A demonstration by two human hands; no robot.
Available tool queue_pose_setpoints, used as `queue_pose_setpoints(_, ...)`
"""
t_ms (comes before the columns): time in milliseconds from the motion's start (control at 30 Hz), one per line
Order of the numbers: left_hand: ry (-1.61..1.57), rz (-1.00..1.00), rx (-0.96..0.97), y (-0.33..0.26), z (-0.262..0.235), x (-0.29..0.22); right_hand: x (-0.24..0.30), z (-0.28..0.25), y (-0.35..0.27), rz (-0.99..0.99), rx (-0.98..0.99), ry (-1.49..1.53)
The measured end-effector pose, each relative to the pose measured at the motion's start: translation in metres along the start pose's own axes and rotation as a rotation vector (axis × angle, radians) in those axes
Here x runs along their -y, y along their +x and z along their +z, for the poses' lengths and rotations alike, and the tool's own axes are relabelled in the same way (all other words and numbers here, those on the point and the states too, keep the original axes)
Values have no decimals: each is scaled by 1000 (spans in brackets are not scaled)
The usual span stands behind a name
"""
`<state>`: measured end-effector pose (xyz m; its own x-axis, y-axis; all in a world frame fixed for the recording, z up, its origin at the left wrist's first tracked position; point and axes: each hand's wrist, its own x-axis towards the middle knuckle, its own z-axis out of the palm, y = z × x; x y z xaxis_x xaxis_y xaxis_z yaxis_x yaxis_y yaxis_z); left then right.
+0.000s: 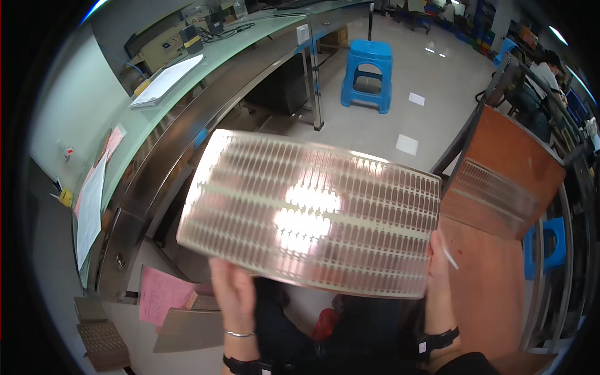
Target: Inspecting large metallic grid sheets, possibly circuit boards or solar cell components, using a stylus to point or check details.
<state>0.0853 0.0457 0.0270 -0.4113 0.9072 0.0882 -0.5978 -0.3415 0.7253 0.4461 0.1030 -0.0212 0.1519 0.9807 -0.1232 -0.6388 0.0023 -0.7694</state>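
Note:
A large copper-coloured circuit board panel (pixel 350 219), patterned with rows of small elongated shapes, is held up in front of me at a slight tilt. Bright light reflects off its middle. My left hand (pixel 232 290) grips its lower left edge, with the fingers mostly hidden behind it. At the right edge, my right hand (pixel 439 269) is closed on the panel. A thin white stick (pixel 449 255) sticks out by the right fingers; how it is held is unclear. Another patterned panel (pixel 490 194) leans against the reddish-brown board of a rack on the right.
A glass-topped bench (pixel 244 40) with papers (pixel 167 81) and equipment runs along the left. A blue stool (pixel 367 75) stands on the floor ahead. The rack's brown board (pixel 484 275) is close on my right. Lower left are a pink sheet (pixel 164 294) and stacked panels (pixel 103 344). A person sits far right.

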Motion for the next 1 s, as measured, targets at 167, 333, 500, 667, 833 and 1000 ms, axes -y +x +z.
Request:
queue_pose_setpoints(167, -17, -196, 21, -37, 60, 43, -25, 23, -28, 282, 224, 198)
queue_pose_setpoints(333, -3, -231, 44, -18, 42, 19, 13, 26, -19, 286, 63, 317)
queue_pose_setpoints(500, 115, -372, 139, -10, 46, 16, 20, 19, 7, 297, 425, 183)
queue_pose_setpoints(667, 278, -280, 152, -4, 53, 23, 12, 32, 13, 184, 326, 20)
queue_pose_setpoints(833, -173, -405, 225, -16, 27, 15, 2, 18, 18, 42, 179, 223)
queue_pose_setpoints(1000, -281, -450, 186, -50, 11, 29, -10, 52, -2, 100, 168, 279)
